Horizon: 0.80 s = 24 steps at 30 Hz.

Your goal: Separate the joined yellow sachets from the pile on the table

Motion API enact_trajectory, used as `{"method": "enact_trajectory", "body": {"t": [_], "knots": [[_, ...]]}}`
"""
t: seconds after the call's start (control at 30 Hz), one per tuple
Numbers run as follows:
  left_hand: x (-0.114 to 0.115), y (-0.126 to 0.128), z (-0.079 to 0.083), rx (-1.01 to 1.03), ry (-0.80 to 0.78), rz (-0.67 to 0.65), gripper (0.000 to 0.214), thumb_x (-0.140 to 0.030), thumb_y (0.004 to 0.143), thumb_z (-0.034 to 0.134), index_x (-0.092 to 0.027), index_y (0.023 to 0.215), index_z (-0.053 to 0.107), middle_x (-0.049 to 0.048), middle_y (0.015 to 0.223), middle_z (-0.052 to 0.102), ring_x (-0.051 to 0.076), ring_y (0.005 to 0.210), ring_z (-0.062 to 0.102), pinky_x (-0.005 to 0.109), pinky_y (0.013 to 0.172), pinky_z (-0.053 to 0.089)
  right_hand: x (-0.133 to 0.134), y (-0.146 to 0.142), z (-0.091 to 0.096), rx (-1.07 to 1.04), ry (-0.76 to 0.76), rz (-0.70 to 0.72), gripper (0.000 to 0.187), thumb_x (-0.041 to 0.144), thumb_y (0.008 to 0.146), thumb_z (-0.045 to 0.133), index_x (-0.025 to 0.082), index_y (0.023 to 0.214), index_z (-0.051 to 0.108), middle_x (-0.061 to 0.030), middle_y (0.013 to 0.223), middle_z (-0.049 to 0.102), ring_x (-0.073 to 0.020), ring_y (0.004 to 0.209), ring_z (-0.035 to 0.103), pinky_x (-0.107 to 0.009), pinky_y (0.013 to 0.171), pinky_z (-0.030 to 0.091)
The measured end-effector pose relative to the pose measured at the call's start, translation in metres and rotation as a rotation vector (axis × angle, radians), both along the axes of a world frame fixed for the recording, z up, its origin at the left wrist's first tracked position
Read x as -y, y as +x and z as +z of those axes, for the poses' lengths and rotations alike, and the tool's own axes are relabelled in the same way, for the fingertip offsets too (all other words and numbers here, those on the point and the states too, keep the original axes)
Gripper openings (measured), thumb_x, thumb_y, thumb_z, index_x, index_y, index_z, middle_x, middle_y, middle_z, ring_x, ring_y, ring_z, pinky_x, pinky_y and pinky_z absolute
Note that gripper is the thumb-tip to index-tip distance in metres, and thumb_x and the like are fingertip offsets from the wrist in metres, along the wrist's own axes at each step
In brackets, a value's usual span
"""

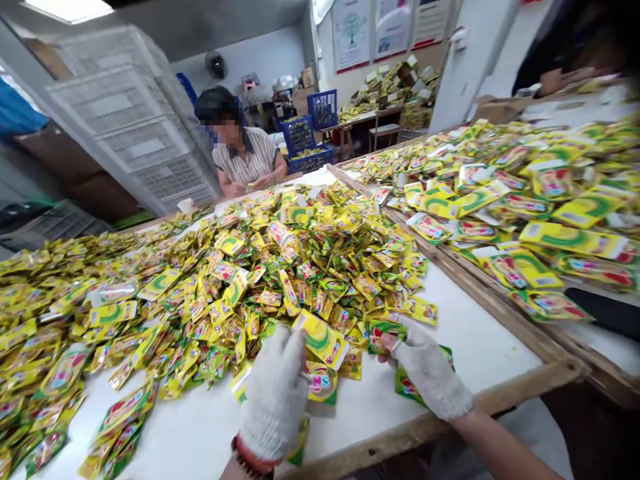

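Note:
My left hand, in a white knitted glove with the fingertips bare or hidden from view, is curled at the near edge of a heap of small packets. A yellow packet and a printed packet touch its thumb side; whatever the fingers grip is hidden behind the hand. Also gloved, my right hand pinches a small green and red packet between thumb and fingers. Another green packet lies under that hand. More packets show beside my left wrist.
Wooden strips edge the white table. Beyond a wooden divider, larger yellow packets cover the right table, near a dark flat object. A co-worker sits opposite, by stacked white crates. Another person's hand appears far right.

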<state>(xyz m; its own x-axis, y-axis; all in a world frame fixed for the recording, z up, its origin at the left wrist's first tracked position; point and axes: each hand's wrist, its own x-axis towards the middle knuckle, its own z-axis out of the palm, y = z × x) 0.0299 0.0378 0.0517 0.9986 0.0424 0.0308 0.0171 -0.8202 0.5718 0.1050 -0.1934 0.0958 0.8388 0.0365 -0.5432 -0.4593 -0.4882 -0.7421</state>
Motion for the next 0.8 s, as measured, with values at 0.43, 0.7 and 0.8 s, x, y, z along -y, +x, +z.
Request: {"method": "enact_trajectory", "body": {"t": [0.43,0.7,0.8], "knots": [[0.015,0.045,-0.036,0.282,-0.065,-0.189,0.056,-0.010,0.071,0.046,-0.016,0.126,0.046,0.0117,0.120,0.053,0.027,0.116,0.046,0.048,0.101,0.039,0.015,-0.001,0.004,-0.013,0.149,-0.024,0.056,0.047,0.083,0.056,0.011,0.124,0.042,-0.0077,0.089,0.060,-0.0117,0.062,0.058,-0.022,0.051,0.041],[0.036,0.033,0.001,-0.604,-0.805,-0.334,0.049,-0.037,0.073,0.061,-0.020,0.119,0.051,0.0063,0.112,0.060,0.020,0.096,0.060,0.030,0.087,0.050,0.001,0.004,0.017,-0.144,0.286,0.253,0.047,0.040,0.081,0.062,0.011,0.117,0.052,-0.0078,0.087,0.062,-0.0100,0.060,0.057,-0.019,0.052,0.042],[0.042,0.019,-0.004,-0.283,-0.428,-0.028,0.066,-0.053,0.069,0.066,-0.021,0.121,0.043,0.0115,0.118,0.055,0.029,0.103,0.056,0.042,0.088,0.048,-0.009,0.003,0.014,-0.071,0.158,0.086,0.043,0.042,0.080,0.061,0.010,0.108,0.053,-0.0063,0.079,0.061,-0.0093,0.054,0.053,-0.019,0.048,0.041]]}}
